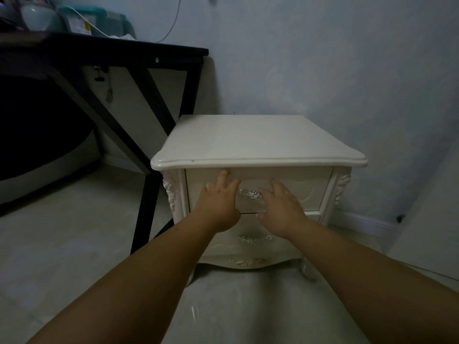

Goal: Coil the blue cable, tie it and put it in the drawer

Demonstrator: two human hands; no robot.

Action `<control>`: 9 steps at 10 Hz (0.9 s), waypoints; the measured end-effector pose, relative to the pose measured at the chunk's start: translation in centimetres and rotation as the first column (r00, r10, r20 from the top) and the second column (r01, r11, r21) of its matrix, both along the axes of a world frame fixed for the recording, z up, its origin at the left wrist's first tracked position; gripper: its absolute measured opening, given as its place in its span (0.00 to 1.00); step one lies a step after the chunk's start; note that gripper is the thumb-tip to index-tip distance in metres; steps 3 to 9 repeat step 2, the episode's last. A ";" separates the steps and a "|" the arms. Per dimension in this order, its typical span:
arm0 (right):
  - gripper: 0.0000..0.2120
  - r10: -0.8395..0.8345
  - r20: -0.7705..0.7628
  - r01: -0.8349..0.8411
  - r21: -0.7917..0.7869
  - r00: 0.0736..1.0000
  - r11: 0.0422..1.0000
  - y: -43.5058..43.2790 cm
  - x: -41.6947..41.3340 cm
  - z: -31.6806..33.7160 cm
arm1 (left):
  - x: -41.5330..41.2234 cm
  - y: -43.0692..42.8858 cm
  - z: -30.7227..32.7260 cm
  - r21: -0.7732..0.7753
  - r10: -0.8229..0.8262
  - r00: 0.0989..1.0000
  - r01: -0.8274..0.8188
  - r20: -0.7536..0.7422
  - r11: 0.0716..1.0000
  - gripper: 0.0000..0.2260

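Blue cable not visible from the head view, so where it is can't be told. Both bare forearms reach forward from the bottom edge. Left hand (218, 202) is flat, fingers spread and straight, pressing the top drawer (300, 186) front just left of its ornate handle (249, 194). Right hand (282, 206) does the same, fingers straight on the front just right of the handle; neither hand grips anything. The drawer sits flush in the white nightstand (258, 140) and looks shut, contents hidden. The lower drawer (223, 244) beneath is also shut, with a matching handle, contents hidden. There is carved trim on both front corners, and the stand is on a pale glossy floor (74, 232) against the wall. Left and farther back is a black desk (129, 49) with crossed legs. On it a clear storage box with a teal lid (104, 17), contents unclear; a label (78, 26) on its front has a yellow patch, the writing too blurred to read. A white cord (85, 21) crosses the box, and a thin grey wire (175, 19) hangs on the wall behind.
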State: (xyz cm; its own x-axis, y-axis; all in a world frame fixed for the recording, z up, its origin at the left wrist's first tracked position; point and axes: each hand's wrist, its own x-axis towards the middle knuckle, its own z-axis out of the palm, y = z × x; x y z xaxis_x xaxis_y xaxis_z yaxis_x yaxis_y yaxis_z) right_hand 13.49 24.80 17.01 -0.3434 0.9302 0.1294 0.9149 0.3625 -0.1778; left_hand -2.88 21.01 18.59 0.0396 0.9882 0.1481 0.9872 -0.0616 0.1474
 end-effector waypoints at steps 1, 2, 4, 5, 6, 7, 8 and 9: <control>0.33 -0.009 -0.021 0.009 -0.031 1.000 0.999 -0.3 -0.2 -0.1 | 0.3 -0.6 0.4 -0.022 -0.007 1.000 0.008 0.018 1.000 0.35; 0.32 -0.018 -0.027 0.017 -0.027 0.999 0.999 -0.9 0.1 0.5 | 0.5 -1.6 1.2 -0.019 -0.037 0.997 0.039 0.070 0.999 0.32; 0.32 -0.018 -0.027 0.017 -0.027 0.999 0.999 -0.9 0.1 0.5 | 0.5 -1.6 1.2 -0.019 -0.037 0.997 0.039 0.070 0.999 0.32; 0.32 -0.018 -0.027 0.017 -0.027 0.999 0.999 -0.9 0.1 0.5 | 0.5 -1.6 1.2 -0.019 -0.037 0.997 0.039 0.070 0.999 0.32; 0.32 -0.018 -0.027 0.017 -0.027 0.999 0.999 -0.9 0.1 0.5 | 0.5 -1.6 1.2 -0.019 -0.037 0.997 0.039 0.070 0.999 0.32; 0.32 -0.018 -0.027 0.017 -0.027 0.999 0.999 -0.9 0.1 0.5 | 0.5 -1.6 1.2 -0.019 -0.037 0.997 0.039 0.070 0.999 0.32; 0.32 -0.018 -0.027 0.017 -0.027 0.999 0.999 -0.9 0.1 0.5 | 0.5 -1.6 1.2 -0.019 -0.037 0.997 0.039 0.070 0.999 0.32; 0.32 -0.018 -0.027 0.017 -0.027 0.999 0.999 -0.9 0.1 0.5 | 0.5 -1.6 1.2 -0.019 -0.037 0.997 0.039 0.070 0.999 0.32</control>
